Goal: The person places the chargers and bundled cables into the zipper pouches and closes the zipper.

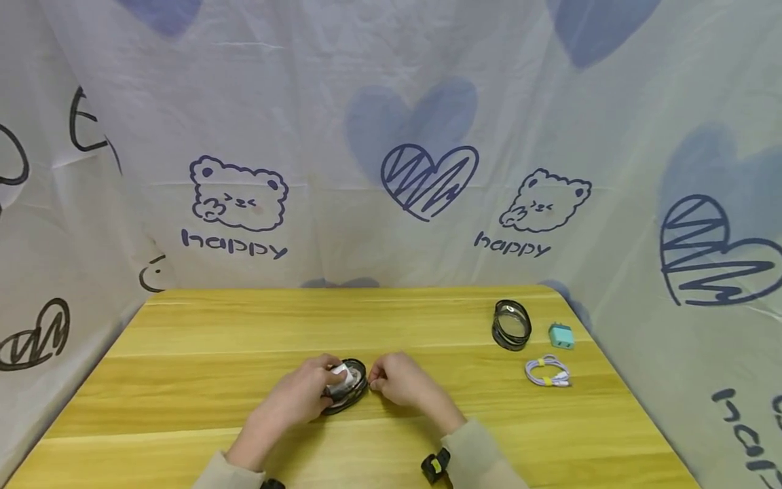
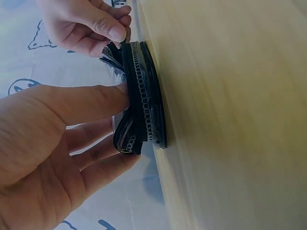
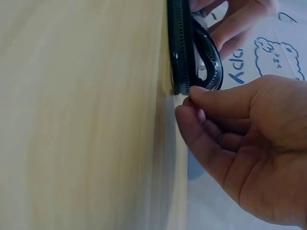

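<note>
Left hand [image 1: 301, 390] grips zippered pouch [image 2: 139, 96], right hand [image 1: 400, 380] pinching its edge.

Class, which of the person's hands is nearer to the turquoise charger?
Right. The right hand is in front and to the left of the turquoise charger, touching a black coil; the left hand, farther left, grips that coil.

The zippered case [image 1: 351, 395] lay between the hands [image 1: 302, 392]; to the right, a charger [image 1: 561, 335] sat behind a cable [image 1: 560, 378].
</note>
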Demonstrator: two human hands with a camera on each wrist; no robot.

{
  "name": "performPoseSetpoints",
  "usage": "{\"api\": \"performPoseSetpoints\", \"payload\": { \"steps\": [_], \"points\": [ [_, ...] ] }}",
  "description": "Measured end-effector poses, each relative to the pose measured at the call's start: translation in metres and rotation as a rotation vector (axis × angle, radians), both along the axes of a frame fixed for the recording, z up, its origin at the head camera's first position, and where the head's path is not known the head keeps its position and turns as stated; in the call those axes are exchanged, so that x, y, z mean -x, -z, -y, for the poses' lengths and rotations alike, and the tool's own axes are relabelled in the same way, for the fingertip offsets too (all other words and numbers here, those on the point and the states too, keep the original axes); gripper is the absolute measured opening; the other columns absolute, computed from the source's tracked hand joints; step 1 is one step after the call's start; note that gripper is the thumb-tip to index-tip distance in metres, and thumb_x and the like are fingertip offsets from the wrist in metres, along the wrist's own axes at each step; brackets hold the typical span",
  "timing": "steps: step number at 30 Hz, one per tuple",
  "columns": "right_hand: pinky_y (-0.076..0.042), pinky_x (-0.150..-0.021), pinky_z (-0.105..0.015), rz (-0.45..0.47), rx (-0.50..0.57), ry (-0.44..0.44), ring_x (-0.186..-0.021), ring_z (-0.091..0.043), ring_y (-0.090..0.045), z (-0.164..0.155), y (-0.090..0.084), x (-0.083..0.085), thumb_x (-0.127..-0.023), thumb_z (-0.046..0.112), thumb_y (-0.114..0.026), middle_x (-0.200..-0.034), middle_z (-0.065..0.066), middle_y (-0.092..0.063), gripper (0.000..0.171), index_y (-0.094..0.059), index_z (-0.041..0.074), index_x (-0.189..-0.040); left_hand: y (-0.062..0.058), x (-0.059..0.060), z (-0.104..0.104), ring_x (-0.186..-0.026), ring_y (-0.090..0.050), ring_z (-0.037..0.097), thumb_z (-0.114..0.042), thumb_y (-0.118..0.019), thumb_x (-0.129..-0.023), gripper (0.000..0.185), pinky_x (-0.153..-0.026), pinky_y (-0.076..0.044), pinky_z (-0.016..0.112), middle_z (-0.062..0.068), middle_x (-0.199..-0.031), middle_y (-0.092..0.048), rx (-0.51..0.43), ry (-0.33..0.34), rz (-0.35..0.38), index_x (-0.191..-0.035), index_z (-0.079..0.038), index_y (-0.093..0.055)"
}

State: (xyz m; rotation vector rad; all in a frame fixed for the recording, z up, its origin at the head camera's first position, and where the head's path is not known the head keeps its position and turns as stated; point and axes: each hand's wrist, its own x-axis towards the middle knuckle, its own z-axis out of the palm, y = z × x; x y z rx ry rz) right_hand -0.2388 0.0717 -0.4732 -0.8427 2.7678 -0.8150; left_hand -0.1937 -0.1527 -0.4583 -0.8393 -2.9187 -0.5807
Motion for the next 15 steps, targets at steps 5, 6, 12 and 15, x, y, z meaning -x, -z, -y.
{"api": "performPoseSetpoints", "payload": {
  "steps": [5,6,12,15],
  "points": [
    [-0.053,-0.070,-0.023,0.029,0.012,0.024,-0.069,-0.004,-0.055,0.000,-0.001,-0.001,-0.092,0.004,-0.073,-0.075,0.009,-0.064,0.013,-0.072,0.012,-0.083,-0.001,0.001,-0.001,-0.118,-0.062,0.043,0.001,-0.088,-0.077,0.046,-0.097,-0.057,0.055,0.020,-0.135,-0.062,-0.009,-0.008,0.015,-0.121,-0.003,-0.077],
    [-0.052,-0.069,-0.022,0.037,0.018,0.027,-0.068,-0.004,-0.054,0.000,-0.001,-0.001,-0.092,0.003,-0.073,-0.074,0.009,-0.064,0.012,-0.072,0.012,-0.082,-0.001,0.000,-0.001,-0.118,-0.062,0.044,0.002,-0.088,-0.076,0.046,-0.097,-0.057,0.056,0.020,-0.134,-0.063,-0.009,-0.010,0.009,-0.121,-0.004,-0.077],
    [-0.049,-0.065,-0.021,0.037,0.019,0.027,-0.065,-0.003,-0.052,0.003,-0.003,-0.008,-0.091,0.003,-0.076,-0.070,0.010,-0.061,0.014,-0.071,0.011,-0.080,0.001,-0.001,-0.001,-0.117,-0.062,0.043,0.001,-0.089,-0.073,0.047,-0.094,-0.058,0.056,0.019,-0.133,-0.063,0.006,-0.017,-0.023,-0.119,-0.007,-0.079],
    [-0.048,-0.065,-0.020,0.003,0.009,0.006,-0.065,-0.001,-0.052,0.005,-0.002,-0.010,-0.090,0.004,-0.077,-0.068,0.012,-0.061,0.015,-0.071,0.012,-0.078,0.001,-0.001,-0.001,-0.118,-0.062,0.043,0.001,-0.089,-0.074,0.048,-0.095,-0.058,0.056,0.019,-0.134,-0.063,0.007,-0.019,-0.011,-0.120,-0.007,-0.079]
  ]
}}
